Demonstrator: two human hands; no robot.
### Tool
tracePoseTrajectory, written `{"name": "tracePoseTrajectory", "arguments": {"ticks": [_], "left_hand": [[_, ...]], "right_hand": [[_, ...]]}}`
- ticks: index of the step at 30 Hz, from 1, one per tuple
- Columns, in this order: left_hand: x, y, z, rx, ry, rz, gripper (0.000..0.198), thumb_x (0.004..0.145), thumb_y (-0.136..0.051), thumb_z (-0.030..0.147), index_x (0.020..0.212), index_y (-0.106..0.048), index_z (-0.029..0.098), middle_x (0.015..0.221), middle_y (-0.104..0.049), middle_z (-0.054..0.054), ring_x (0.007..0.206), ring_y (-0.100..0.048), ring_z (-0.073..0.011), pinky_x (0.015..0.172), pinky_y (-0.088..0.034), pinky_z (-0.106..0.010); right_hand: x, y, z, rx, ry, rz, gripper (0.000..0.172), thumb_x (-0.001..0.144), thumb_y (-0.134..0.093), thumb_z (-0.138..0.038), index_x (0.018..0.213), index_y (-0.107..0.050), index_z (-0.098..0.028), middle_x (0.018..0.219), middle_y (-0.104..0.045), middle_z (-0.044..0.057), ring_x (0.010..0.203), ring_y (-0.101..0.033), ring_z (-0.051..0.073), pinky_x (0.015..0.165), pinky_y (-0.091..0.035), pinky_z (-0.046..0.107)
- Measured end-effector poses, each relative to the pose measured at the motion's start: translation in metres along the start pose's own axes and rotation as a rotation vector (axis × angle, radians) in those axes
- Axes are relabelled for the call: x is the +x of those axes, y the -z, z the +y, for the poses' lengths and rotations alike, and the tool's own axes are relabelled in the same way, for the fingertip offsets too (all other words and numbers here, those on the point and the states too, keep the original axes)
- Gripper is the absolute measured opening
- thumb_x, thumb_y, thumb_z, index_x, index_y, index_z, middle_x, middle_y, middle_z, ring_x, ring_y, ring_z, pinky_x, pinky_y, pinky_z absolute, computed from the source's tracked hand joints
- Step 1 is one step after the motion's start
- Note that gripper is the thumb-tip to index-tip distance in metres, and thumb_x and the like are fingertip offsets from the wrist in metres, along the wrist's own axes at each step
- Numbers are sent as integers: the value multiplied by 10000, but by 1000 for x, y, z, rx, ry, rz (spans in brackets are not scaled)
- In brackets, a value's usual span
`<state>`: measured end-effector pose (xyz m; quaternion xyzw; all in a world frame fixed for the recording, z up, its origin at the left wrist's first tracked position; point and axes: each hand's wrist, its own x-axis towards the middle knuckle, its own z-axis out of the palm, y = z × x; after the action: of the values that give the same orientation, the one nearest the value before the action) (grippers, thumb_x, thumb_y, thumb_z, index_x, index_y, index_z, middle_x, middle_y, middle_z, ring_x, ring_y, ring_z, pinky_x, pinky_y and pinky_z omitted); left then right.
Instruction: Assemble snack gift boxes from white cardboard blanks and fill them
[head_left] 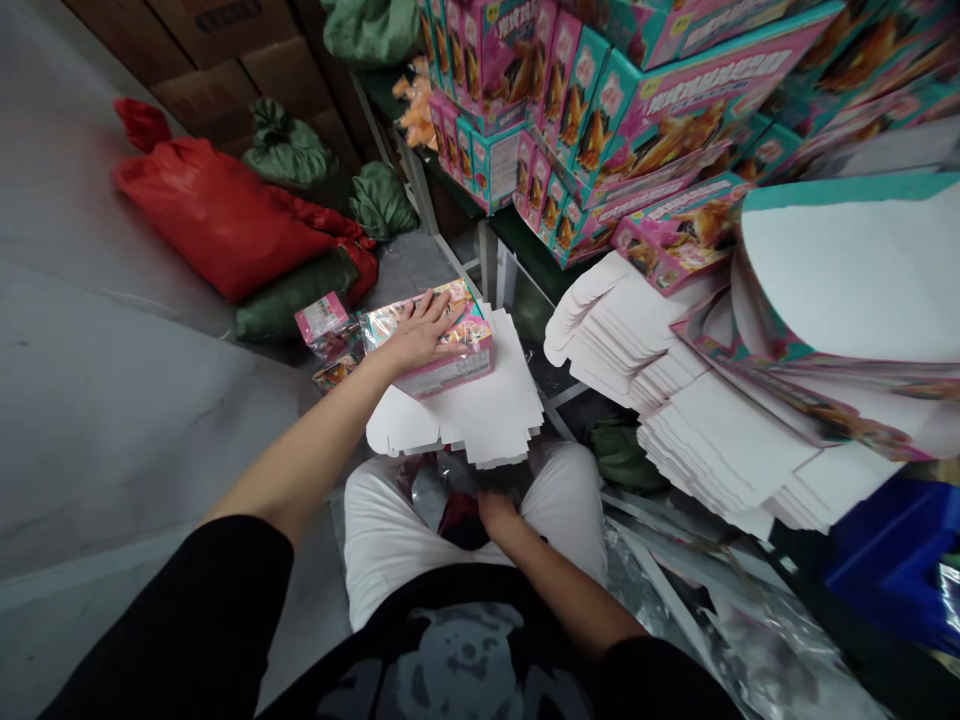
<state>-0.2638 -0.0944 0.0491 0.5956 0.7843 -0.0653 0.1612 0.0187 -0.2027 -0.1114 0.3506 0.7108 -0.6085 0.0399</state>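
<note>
My left hand (pixel 429 333) lies flat with spread fingers on top of a printed pink and teal carton (pixel 446 374). That carton rests on a stack of flat white cardboard blanks (pixel 504 405) in front of my knees. Low between my legs is my right hand (pixel 496 515), beside some clear plastic and a dark red thing (pixel 461 512) that I cannot make out. Its fingers are mostly hidden. Just left of the carton, smaller pink packs (pixel 324 318) sit in clear plastic.
Many printed cartons (pixel 592 110) are piled on a shelf at the upper right. More white blanks (pixel 720 425) fan out at the right, under a curled printed sheet (pixel 862 270). Red sack (pixel 217 215) and green sacks (pixel 292 150) lie at the left wall, with brown boxes (pixel 210 90) behind.
</note>
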Motion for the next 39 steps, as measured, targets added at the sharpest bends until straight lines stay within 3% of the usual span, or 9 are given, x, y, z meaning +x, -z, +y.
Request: {"name": "tracePoseTrajectory", "arguments": {"ticks": [2,5,7,9,14,17,25,34,39], "left_hand": [[-1,0,0,-3,-7,10,838,870,-426,733,1569,-199,331,1675,-95,-55,1522,-1,-380,1193,-34,-590],[-2,1,2,-6,-4,13,834,872,-426,730,1569,-190,338,1674,-104,-55,1523,-11,-377,1193,-42,-590],[-3,2,5,1,1,8,826,881,-428,715,1570,-184,332,1673,-108,-62,1523,-8,-376,1193,-47,-588],[-4,3,7,13,5,6,817,892,-430,699,1572,-174,326,1673,-108,-65,1523,0,-375,1195,-52,-585],[-7,1,10,40,7,22,812,898,-433,688,1573,-169,321,1673,-105,-71,1523,-9,-372,1195,-55,-581],[-8,-3,9,51,-4,48,803,906,-430,674,1573,-185,301,1671,-114,-81,1523,-21,-372,1198,-45,-575],[-10,-6,10,26,-8,70,802,901,-421,688,1569,-209,300,1667,-134,-83,1523,-31,-372,1196,-35,-572],[-8,-9,7,-8,5,105,818,892,-386,722,1570,-211,298,1666,-143,-87,1520,-48,-381,1191,-35,-581],[-7,-14,6,-30,-10,134,826,882,-424,715,1565,-237,290,1661,-163,-99,1518,-62,-389,1187,-35,-598]], "right_hand": [[6,11,-4,-116,0,-50,178,717,-753,-287,609,-631,-213,759,-704,97,920,-674,288,857,-482,424],[16,33,-26,-225,166,-91,137,747,-736,-261,863,-701,-197,1021,-721,112,1012,-649,255,914,-467,387],[21,50,-44,-148,317,-52,120,840,-626,-240,935,-693,-210,994,-724,72,917,-657,192,857,-477,320],[29,68,-64,8,388,41,127,873,-591,-301,851,-688,-223,826,-719,20,785,-650,166,783,-475,284],[74,109,-112,579,160,300,492,863,-472,-644,821,-692,-205,766,-724,45,698,-658,176,638,-447,274],[101,117,-132,722,110,360,524,797,-510,-695,746,-672,-200,717,-698,38,636,-627,163,579,-416,266],[123,127,-120,530,337,562,273,773,-567,-473,712,-607,-210,642,-592,-25,628,-531,147,633,-434,272],[116,144,-126,256,375,618,223,835,-510,-387,731,-595,-209,688,-620,-6,687,-560,176,690,-437,299],[117,139,-125,189,472,735,178,828,-519,-349,723,-581,-219,903,-668,72,933,-592,225,886,-457,360]]}}
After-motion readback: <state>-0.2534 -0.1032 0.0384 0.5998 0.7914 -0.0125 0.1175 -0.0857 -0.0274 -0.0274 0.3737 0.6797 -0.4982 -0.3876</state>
